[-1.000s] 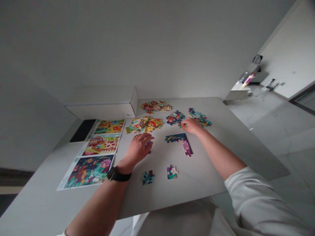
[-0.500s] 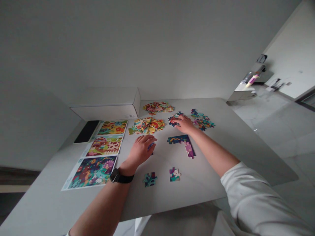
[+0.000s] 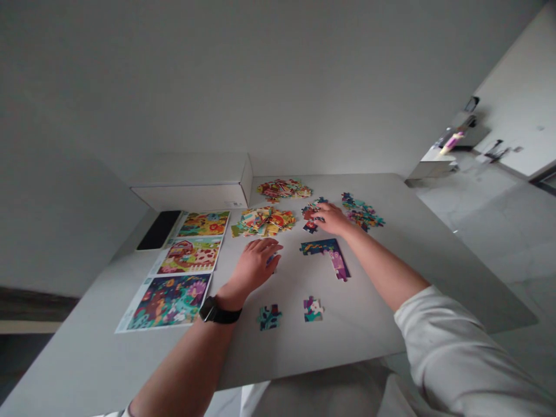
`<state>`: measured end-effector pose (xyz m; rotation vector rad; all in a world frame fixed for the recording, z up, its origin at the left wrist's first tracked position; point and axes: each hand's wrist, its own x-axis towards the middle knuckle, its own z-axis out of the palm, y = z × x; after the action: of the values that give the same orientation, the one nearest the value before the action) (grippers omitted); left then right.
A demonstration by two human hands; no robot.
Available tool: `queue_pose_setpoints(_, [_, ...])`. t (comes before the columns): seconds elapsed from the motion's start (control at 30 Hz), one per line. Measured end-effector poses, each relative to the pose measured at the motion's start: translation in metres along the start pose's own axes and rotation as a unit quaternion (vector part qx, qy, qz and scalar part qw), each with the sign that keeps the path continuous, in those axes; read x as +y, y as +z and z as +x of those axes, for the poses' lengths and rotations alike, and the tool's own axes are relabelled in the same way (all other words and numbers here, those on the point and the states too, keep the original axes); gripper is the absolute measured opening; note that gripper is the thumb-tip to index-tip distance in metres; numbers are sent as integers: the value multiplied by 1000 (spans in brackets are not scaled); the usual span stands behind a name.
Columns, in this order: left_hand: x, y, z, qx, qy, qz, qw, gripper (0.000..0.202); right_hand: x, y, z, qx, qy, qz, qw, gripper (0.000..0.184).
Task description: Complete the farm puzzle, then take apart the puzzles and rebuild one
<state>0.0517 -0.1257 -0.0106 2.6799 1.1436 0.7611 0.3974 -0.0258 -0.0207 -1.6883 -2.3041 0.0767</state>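
Observation:
My left hand (image 3: 256,263), with a black watch on the wrist, rests on the table, its thumb and fingers around a dark blue puzzle piece (image 3: 271,258) that is partly covered. My right hand (image 3: 333,220) reaches into a small pile of dark puzzle pieces (image 3: 309,210), fingers apart and touching the pieces. One dark piece with a red patch (image 3: 310,227) lies at the pile's near edge, by the thumb. Between my hands and closer to me is a joined corner section (image 3: 336,258) in dark blue and pink. Two loose pieces, one teal (image 3: 269,317) and one purple-white (image 3: 313,310), lie nearer.
Three printed pictures (image 3: 171,301) lie at the left beside a black phone (image 3: 158,230). Behind them stands a white box (image 3: 191,197). Other puzzle piles include a yellow one (image 3: 264,221), a red one (image 3: 284,189) and a teal one (image 3: 362,211).
The dark piece with the red patch now shows apart at the near side of the small pile, and my right fingers have shifted slightly. My left hand stays around its piece. The view shifted slightly.

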Motion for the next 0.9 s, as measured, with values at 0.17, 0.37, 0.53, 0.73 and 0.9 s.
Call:
queue_pose_setpoints(0.17, [0,2,0,0,-2,1,1000,28,9,2,5,39,7,1,999,33])
queue_pose_setpoints(0.37, [1,3,0,-3,-2,4,1000,29,17,-3,8,-7,31,-50,998,45])
queue_pose_setpoints(0.53, [2,1,1,-3,0,6,1000,30,27,-11,0,3,149,-110,983,34])
queue_pose_setpoints(0.73, [3,-1,1,-7,2,3,1000,30,36,-18,-3,-3,174,-71,982,29])
queue_pose_setpoints(0.9, [3,-1,1,-6,-2,4,1000,30,41,-24,-2,8,196,-53,979,36])
